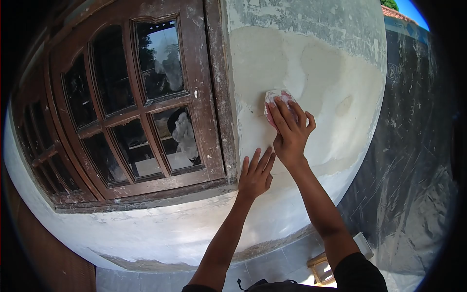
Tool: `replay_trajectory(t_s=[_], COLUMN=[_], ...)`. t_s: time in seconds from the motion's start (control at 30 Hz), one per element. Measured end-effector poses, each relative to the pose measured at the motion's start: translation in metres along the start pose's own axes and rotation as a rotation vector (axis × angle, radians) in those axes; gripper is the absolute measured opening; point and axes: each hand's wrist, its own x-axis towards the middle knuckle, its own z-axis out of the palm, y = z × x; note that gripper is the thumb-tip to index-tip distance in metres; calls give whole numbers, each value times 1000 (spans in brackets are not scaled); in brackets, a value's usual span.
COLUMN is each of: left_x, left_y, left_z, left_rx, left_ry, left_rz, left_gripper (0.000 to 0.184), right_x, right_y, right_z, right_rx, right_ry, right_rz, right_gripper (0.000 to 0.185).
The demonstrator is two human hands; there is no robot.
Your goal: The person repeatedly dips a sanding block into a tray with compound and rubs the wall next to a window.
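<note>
My right hand [293,131] presses a pinkish pad [278,93], smeared with white, flat against the plastered wall [272,58]. Its fingers lie over the pad, whose exact kind I cannot make out. Lower and to the left, my left hand [255,177] rests on the wall, fingers stretched out and holding nothing. Around both hands the wall surface is patchy, with white, cream and damp-looking grey areas.
A brown wooden window [199,121] with several glass panes stands left of my hands. Dark plastic sheeting [404,126] hangs at the right. Below are grey floor tiles [272,260] and a small wooden stool-like object [318,267].
</note>
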Motion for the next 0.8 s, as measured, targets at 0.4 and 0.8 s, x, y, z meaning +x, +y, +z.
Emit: replay_trajectory(t_s=[0.4, 0.8], left_x=[-7, -17], left_y=[-3, -3], left_z=[14, 10], left_rx=[-69, -37], left_ry=[60, -20], left_rz=[-3, -3], left_gripper=[49, 52], right_x=[-67, -2], right_y=[-14, -21], right_z=[1, 25], right_rx=[75, 77], right_ry=[-68, -26], right_rz=[36, -35], right_gripper=[55, 62])
